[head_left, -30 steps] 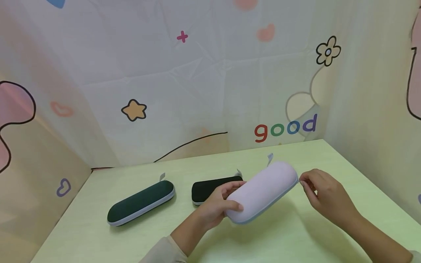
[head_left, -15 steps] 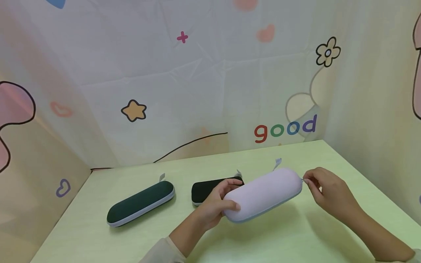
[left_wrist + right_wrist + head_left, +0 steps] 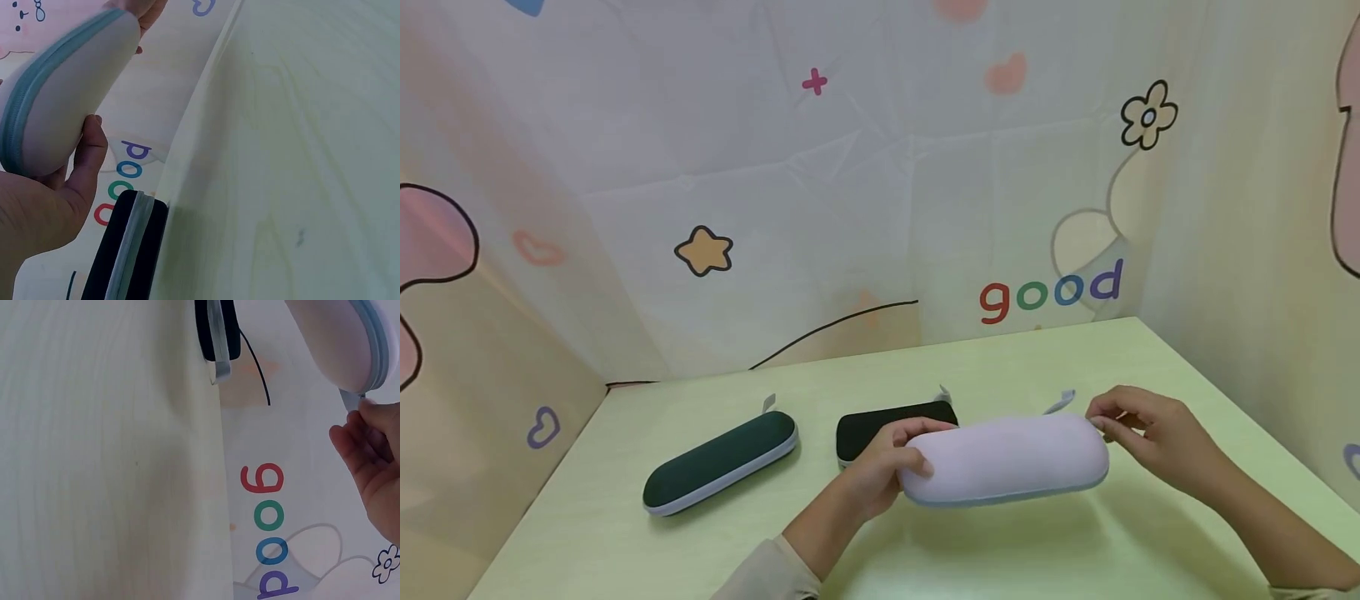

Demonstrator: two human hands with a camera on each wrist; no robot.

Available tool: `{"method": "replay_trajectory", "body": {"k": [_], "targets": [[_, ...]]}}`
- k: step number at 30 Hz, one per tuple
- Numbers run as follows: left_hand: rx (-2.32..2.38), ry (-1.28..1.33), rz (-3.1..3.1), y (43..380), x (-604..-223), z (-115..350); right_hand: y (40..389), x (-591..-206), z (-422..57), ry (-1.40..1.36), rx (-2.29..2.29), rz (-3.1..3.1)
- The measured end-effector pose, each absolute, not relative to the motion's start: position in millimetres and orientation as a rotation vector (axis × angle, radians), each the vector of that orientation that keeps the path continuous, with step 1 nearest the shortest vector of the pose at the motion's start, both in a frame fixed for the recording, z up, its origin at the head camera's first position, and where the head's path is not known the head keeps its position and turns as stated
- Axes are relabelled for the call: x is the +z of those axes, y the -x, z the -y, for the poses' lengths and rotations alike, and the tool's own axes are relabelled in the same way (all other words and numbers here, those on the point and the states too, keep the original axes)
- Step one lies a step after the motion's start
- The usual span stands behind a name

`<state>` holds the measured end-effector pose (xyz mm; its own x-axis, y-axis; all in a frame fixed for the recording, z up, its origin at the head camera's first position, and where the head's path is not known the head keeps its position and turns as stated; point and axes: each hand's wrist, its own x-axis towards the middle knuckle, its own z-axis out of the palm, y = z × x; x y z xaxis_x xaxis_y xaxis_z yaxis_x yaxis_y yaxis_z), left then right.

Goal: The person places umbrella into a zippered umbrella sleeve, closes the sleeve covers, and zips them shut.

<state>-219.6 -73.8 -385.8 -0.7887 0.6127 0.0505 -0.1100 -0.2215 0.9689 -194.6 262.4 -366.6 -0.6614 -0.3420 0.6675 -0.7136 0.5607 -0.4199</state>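
Observation:
Held above the table is a pale pink zip case with rounded ends and a blue-grey zipper band. My left hand grips its left end, the thumb lying on the near face. At the right end, my right hand pinches the small zipper pull, which the fingertips mostly hide. A loop tab sticks up behind that end. In the left wrist view the zipper band looks closed along the visible side.
A dark green zip case with a light band lies at the left of the pale green table. Behind my left hand lies a black case, partly covered. A printed cloth hangs behind the table.
The pink case has turned from a steep slant to nearly level, its right end coming down. My right hand stays at that end, and the loop tab has shifted right and down.

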Motion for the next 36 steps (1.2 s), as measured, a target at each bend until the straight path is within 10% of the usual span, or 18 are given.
{"method": "replay_trajectory", "body": {"k": [16,36], "targets": [[1.975,-0.597,-1.547,212,-387,65,194,-369,-268,-1.318,1.415,2.384],[2.063,-0.336,-1.742,209,-391,32,181,-350,-282,-0.800,0.848,2.251]]}}
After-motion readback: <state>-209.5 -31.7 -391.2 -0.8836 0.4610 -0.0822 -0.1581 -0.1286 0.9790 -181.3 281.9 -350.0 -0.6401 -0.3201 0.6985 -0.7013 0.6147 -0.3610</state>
